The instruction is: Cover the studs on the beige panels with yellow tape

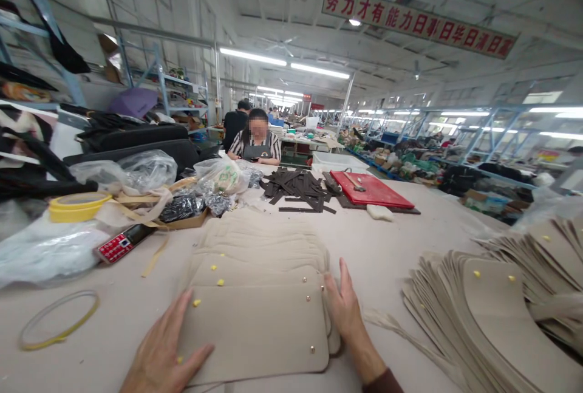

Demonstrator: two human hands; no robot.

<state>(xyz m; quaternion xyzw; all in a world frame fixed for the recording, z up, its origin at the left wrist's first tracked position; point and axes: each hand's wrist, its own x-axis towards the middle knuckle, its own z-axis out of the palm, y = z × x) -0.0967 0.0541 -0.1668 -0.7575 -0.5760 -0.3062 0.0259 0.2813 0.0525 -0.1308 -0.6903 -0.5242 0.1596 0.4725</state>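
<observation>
A stack of beige leather panels [257,271] with small metal studs and yellow markers lies fanned out in front of me on the table [118,314]. My left hand [166,347] rests flat on the near left corner of the top panel [255,332], fingers spread. Against that panel's right edge presses my right hand [348,311], fingers straight and held together.
A second fanned pile of beige panels [492,314] fills the right. Yellow tape rings [77,206] [57,320], a red phone [122,243] and plastic bags [127,171] lie left. Dark strips [298,189] and a red cutting mat [368,189] lie farther back, where a person [257,141] sits.
</observation>
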